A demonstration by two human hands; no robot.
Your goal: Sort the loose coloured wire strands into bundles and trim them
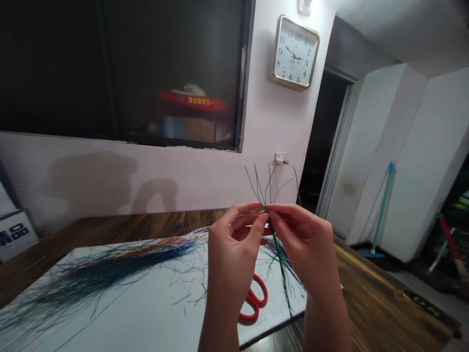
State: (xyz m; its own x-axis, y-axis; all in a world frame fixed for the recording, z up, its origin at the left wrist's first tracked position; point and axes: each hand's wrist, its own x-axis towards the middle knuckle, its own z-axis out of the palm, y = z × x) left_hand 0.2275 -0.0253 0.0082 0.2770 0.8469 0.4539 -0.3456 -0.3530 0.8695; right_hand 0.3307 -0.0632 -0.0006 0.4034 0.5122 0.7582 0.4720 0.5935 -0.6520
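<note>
My left hand (240, 232) and my right hand (302, 239) meet in front of me, fingertips pinched together on a bundle of thin dark green wires (282, 266). Several wire ends fan out above the fingers, and a twisted stem hangs below them toward the board. Both hands are closed; the exact point where they grip is partly hidden by the fingers. Under my left wrist lie scissors with red handles (252, 305), their blades out of sight. Short wire clippings (186, 296) are scattered on the white board (139, 313).
A long pile of loose coloured wires (120, 266) spreads over the board's left. The board rests on a brown wooden table (384, 303). A white box (16, 234) stands at far left. On the wall are a clock (296, 51) and a socket with a plug (280, 159).
</note>
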